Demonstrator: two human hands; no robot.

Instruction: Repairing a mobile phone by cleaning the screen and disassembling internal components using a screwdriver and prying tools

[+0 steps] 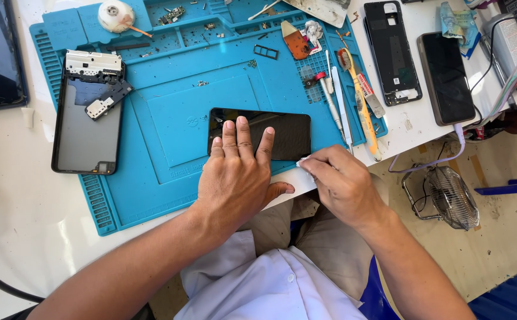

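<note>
Four phones were out: one black phone (260,133) on the blue mat (169,118), an opened one (86,112) at its left, two (418,59) on the table (9,195). The left hand (234,178) lay flat on the black phone, fingers spread. The right hand (341,184) pinched a white scrap (303,160) at the phone's right corner.

Left hand (234,172) is pressed flat on a black phone (282,133) lying on the blue repair mat (175,118). Right hand (341,181) pinches a small white scrap (303,160) just by the phone's corner; tools lie nearby.
</note>
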